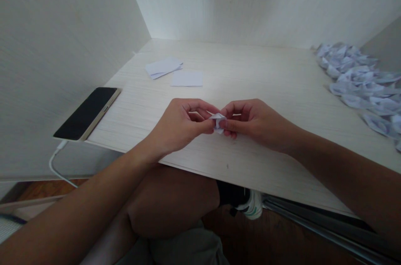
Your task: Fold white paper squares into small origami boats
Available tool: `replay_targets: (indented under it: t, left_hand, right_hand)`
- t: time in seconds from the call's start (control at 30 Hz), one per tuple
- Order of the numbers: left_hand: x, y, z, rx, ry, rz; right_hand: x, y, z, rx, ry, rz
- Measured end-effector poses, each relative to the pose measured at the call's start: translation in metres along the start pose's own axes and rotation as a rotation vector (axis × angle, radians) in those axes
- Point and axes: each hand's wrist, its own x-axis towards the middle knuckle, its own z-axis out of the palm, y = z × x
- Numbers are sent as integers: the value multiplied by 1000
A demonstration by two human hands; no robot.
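A small folded white paper [219, 120] is pinched between my two hands above the front part of the pale table. My left hand [184, 125] grips its left side with thumb and fingers. On the right side, my right hand [250, 122] holds it, the thumb pressed on its face. The fingers partly cover the paper, so its full shape is hidden. Beyond my hands a single flat white paper [187, 79] lies on the table, beside a small stack of white papers [163, 67].
Many folded white paper pieces [360, 75] are heaped at the table's right. A phone [87, 112] with a white cable [52, 165] lies at the left edge. Walls border the table [266, 73] behind and left. My leg is below the front edge.
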Motion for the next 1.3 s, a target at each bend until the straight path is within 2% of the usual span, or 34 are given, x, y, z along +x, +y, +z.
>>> replay_targets:
  t: [0.13,0.27,0.5,0.7,0.8,1.03,1.17,1.3]
  left_hand:
    - [0,-2,1,-16,9,-8]
    - [0,-3,3,-7,58,10]
    - [1,-2,10,28,180,165]
    - [3,-7,16,-23,223,237]
    - [4,-8,15,-31,205,239]
    - [3,-13,13,-3,153,193]
    - [3,-11,11,48,131,190]
    - [4,-9,11,-54,97,110]
  right_hand:
    - [-1,-1,3,23,25,6]
    - [-2,0,8,-14,106,-25]
    - [-7,-7,16,-198,314,-147]
    - [-12,-16,23,-355,441,-192]
    - [-11,-15,22,-374,434,-188]
    - [-3,-7,10,-252,236,-122]
    - [-2,-6,8,-278,239,-163]
    - [-2,-5,8,-230,224,-159]
